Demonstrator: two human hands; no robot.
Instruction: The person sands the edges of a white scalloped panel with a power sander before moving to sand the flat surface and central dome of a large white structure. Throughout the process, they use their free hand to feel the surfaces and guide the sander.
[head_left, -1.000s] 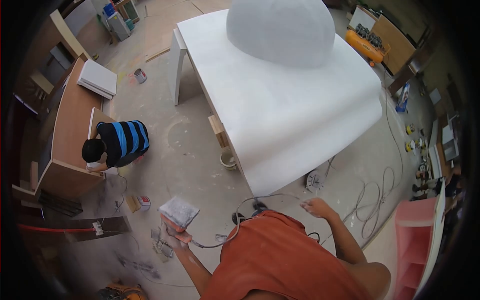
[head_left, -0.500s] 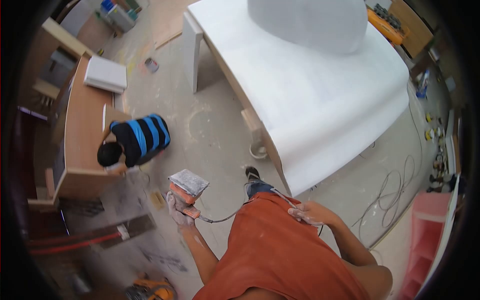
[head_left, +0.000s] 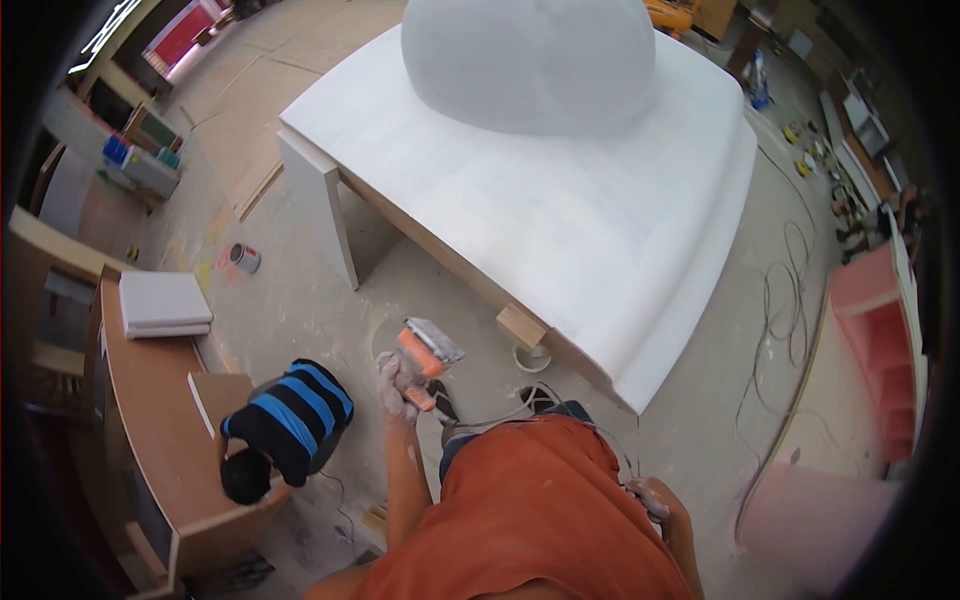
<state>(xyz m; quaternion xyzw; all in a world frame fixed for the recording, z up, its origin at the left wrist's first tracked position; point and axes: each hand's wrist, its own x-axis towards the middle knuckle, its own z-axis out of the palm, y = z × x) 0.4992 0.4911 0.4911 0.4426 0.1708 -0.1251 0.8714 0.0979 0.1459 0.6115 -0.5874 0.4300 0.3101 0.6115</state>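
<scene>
My left hand (head_left: pixel 397 385) grips the handle of an orange electric sander (head_left: pixel 425 352) with a dusty grey pad, held out in front of me above the floor. Its cable (head_left: pixel 500 415) trails back toward my waist. My right hand (head_left: pixel 650 496) is down at my right hip against my orange shirt, fingers curled around the cable there. Ahead stands a big white curved table-like form (head_left: pixel 560 220) with a large white dome (head_left: pixel 528 60) on top.
A person in a blue-striped shirt (head_left: pixel 285 420) crouches at a wooden cabinet (head_left: pixel 150 420) on my left. A paint can (head_left: pixel 243 258) and a small tub (head_left: pixel 532 357) sit on the floor. Cables (head_left: pixel 785 300) loop across the floor at right, beside pink shelving (head_left: pixel 880 350).
My view has swung left and my body turned. My left hand carried the sander closer to the white form. My right hand dropped from my chest to my hip.
</scene>
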